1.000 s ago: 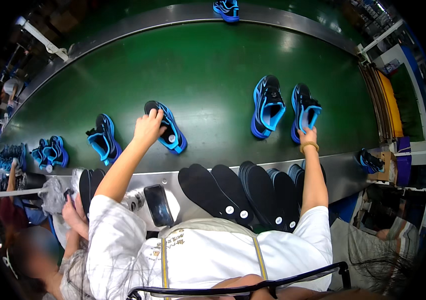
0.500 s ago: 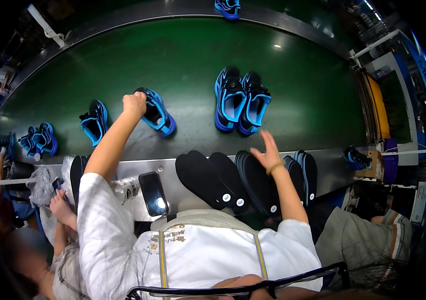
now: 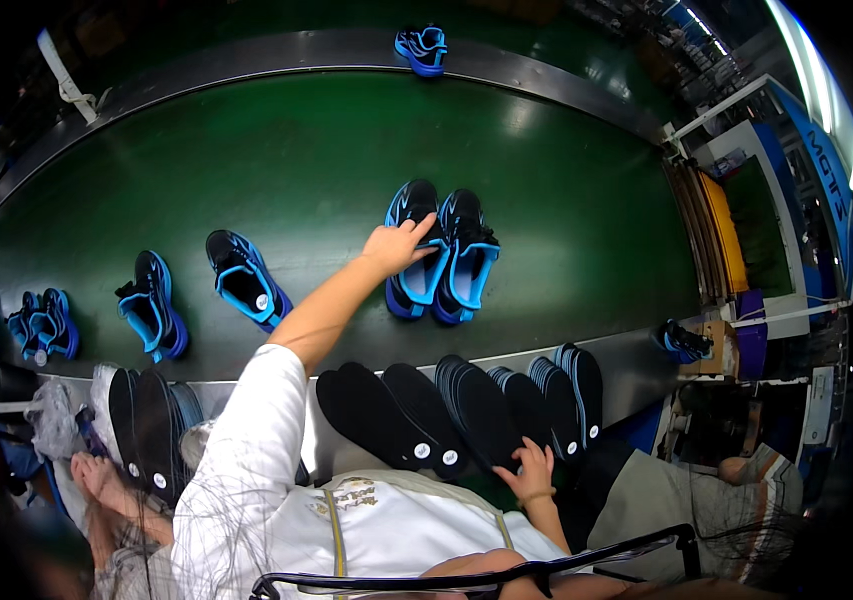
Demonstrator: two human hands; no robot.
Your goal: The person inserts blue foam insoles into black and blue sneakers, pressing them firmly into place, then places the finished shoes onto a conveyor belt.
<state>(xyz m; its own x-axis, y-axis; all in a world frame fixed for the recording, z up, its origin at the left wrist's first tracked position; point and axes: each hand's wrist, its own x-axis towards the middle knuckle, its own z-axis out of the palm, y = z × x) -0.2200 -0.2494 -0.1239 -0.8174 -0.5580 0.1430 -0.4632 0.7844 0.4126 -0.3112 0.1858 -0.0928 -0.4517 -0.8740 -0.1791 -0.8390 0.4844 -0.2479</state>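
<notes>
My left hand (image 3: 399, 246) reaches over the belt and grips the left sneaker (image 3: 409, 292) of a black and blue pair at its tongue and opening. Close against it stands the right sneaker (image 3: 463, 280), its opening facing me. My right hand (image 3: 530, 474) is low, near my body, with fingers apart, at the heel end of a stack of black insoles (image 3: 475, 405). Its fingertips seem to touch the stack's edge. Left of this stack lie two more black insoles (image 3: 357, 405) with round white stickers. Further stacks of insoles (image 3: 552, 395) lie to the right.
On the green belt (image 3: 287, 150), single sneakers (image 3: 247, 280) and a pair (image 3: 44, 322) stand to the left. One sneaker (image 3: 423, 50) rests on the far metal edge. A co-worker's hands (image 3: 97, 482) are at the lower left, beside other insoles (image 3: 154, 420). A cardboard box (image 3: 717, 345) stands at right.
My left hand has let go of the single sneaker and moved right onto the pair. My right hand has come down and back to the insole stack. The whole view has shifted.
</notes>
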